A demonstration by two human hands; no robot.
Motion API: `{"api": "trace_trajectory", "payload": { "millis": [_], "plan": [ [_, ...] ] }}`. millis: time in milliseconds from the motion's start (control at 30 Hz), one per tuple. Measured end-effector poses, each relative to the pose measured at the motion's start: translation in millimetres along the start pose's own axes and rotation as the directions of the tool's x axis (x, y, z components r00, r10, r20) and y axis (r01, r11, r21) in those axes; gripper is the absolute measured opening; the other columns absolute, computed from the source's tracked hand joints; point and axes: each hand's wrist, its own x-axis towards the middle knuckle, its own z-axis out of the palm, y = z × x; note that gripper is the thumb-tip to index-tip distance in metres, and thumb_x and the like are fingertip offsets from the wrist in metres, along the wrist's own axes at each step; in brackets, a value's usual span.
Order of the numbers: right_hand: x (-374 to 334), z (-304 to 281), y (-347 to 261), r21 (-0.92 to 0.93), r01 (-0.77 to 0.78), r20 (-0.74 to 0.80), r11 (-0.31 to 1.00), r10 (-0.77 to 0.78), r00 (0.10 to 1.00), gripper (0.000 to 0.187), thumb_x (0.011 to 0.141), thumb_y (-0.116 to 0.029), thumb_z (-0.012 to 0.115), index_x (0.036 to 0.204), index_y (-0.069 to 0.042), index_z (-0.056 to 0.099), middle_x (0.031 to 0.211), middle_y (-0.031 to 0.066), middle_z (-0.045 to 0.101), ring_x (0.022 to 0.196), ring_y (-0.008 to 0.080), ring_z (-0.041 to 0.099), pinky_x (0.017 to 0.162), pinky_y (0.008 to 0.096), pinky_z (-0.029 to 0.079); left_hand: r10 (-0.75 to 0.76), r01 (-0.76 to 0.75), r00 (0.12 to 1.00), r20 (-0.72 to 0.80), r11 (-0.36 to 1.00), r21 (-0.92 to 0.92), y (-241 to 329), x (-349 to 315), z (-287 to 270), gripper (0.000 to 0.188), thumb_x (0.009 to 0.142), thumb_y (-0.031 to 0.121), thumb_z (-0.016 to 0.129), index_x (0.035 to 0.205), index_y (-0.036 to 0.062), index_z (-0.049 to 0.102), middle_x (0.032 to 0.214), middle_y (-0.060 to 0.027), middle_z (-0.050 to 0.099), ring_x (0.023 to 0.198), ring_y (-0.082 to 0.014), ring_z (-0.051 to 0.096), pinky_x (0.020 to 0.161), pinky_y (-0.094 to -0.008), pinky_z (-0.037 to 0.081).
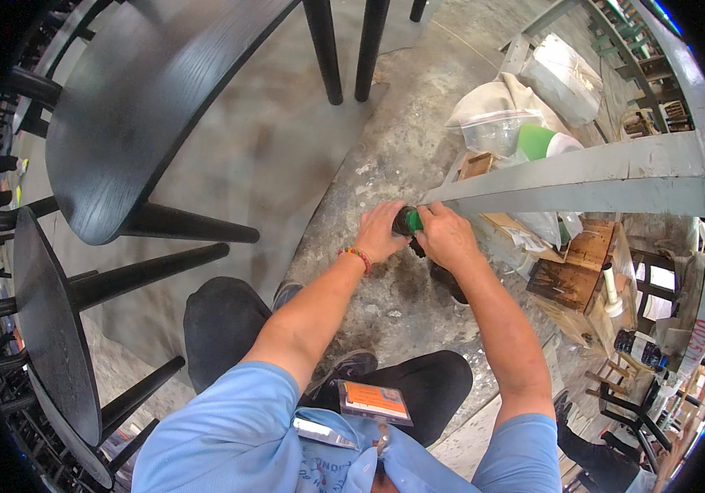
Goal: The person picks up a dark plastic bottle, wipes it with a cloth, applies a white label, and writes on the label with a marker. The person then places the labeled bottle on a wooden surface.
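Observation:
Both hands meet in front of me, above the stained floor, around a small dark round object with a bright green part (414,220). My left hand (380,233), with a beaded bracelet at its wrist, closes on the dark side. From the other side my right hand (448,237) pinches the green part. The fingers hide much of the object, so its exact kind cannot be made out. Just below the hands is a black shape, partly covered by my right forearm. The grey rail of a bench frame (566,182) runs close to my right hand.
Black wooden chairs with rounded seats (147,99) fill the left side, their legs pointing toward me. On the right stand a wooden box (578,275) with a white tube, a dark bottle (640,349), and plastic bags (492,131) beside a green-and-white container (537,142).

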Motion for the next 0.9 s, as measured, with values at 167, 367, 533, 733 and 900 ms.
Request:
{"api": "trace_trajectory", "payload": {
  "millis": [167,367,533,733,900],
  "plan": [
    [1,2,-6,-0.024,-0.159,0.085,0.987,0.16,0.983,0.033,0.079,-0.024,0.075,0.1,-0.001,0.063,0.095,0.0164,0.062,0.093,0.0335,0.065,0.076,0.0445,0.054,0.005,-0.009,0.993,0.121,0.999,0.031,-3,9,-4,0.073,0.07,0.02,0.08,0.135,0.0124,0.047,0.134,-0.0104,0.053,0.13,-0.0304,0.046,0.105,-0.0468,0.033],
    [-3,2,-11,-0.027,-0.054,-0.101,0.998,0.051,0.994,0.033,0.079,-0.027,0.075,0.097,-0.002,0.063,0.093,0.0157,0.063,0.087,0.0355,0.066,0.072,0.0452,0.055,0.088,-0.09,0.994,0.071,0.995,0.033,-8,12,-7,0.069,0.071,0.019,0.078,0.132,0.0112,0.048,0.129,-0.0126,0.055,0.125,-0.0321,0.049,0.103,-0.0457,0.035],
    [7,1,-10,-0.031,-0.216,0.062,0.976,0.218,0.974,0.033,0.077,-0.021,0.074,0.102,-0.003,0.062,0.093,0.0156,0.064,0.087,0.0358,0.066,0.072,0.0475,0.055,0.056,-0.057,0.986,0.159,0.998,0.0,-4,18,-10,0.07,0.069,0.02,0.079,0.132,0.0098,0.049,0.128,-0.0142,0.056,0.122,-0.0334,0.051,0.103,-0.0463,0.036],
    [8,12,-5,-0.079,-0.032,-0.027,0.996,0.03,0.999,0.019,0.077,-0.011,0.065,0.092,0.0,0.062,0.091,0.0176,0.066,0.085,0.0331,0.068,0.072,0.0408,0.057,0.097,-0.091,0.977,0.188,0.995,-0.04,0,28,-17,0.066,0.069,0.022,0.08,0.127,0.0061,0.054,0.125,-0.015,0.059,0.119,-0.0357,0.053,0.101,-0.045,0.04],
    [4,16,-12,0.068,-0.211,-0.011,0.975,0.212,0.977,0.02,0.079,-0.013,0.065,0.092,0.002,0.061,0.088,0.0192,0.066,0.082,0.035,0.068,0.073,0.0431,0.057,0.089,-0.092,0.979,0.182,0.996,0.007,16,32,-23,0.055,0.069,0.023,0.08,0.116,0.0055,0.058,0.114,-0.0146,0.063,0.107,-0.0354,0.058,0.094,-0.044,0.044]
  ]
}}
